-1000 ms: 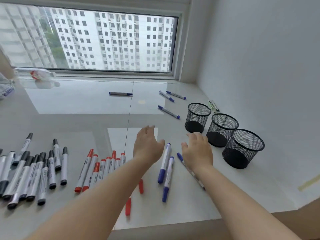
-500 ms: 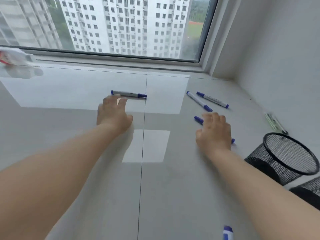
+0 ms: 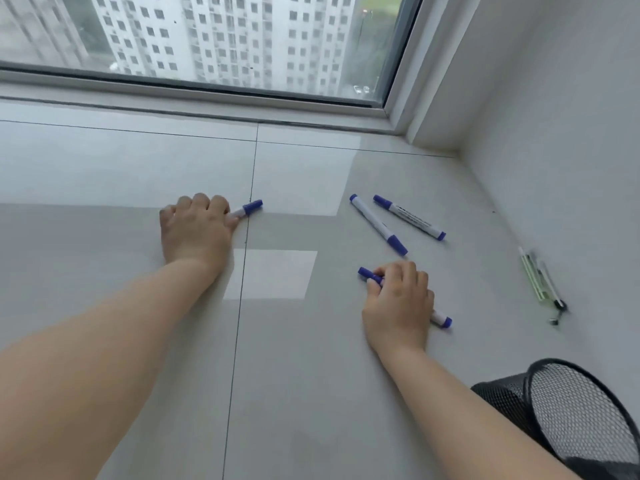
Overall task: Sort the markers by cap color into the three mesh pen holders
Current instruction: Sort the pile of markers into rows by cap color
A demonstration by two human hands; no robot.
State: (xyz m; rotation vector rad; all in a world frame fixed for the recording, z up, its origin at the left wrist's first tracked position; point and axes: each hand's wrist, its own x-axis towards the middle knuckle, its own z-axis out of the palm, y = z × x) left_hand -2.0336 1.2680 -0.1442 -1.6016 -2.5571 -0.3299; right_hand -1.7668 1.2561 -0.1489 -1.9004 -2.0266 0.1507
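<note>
The left hand (image 3: pixel 195 230) lies on the floor (image 3: pixel 104 174), fingers curled over a blue marker (image 3: pixel 247 209) whose cap projects to the right. The right hand (image 3: pixel 398 306) grips a second marker (image 3: pixel 440 318) at near right, fingers curled round it. Two loose markers (image 3: pixel 377 225) lie beyond it. One mesh holder (image 3: pixel 581 417) stands at the near right corner.

Both forearms bare, no sleeves; left grip (image 3: pixel 197 230), right grip (image 3: pixel 398 306) ungloved.
</note>
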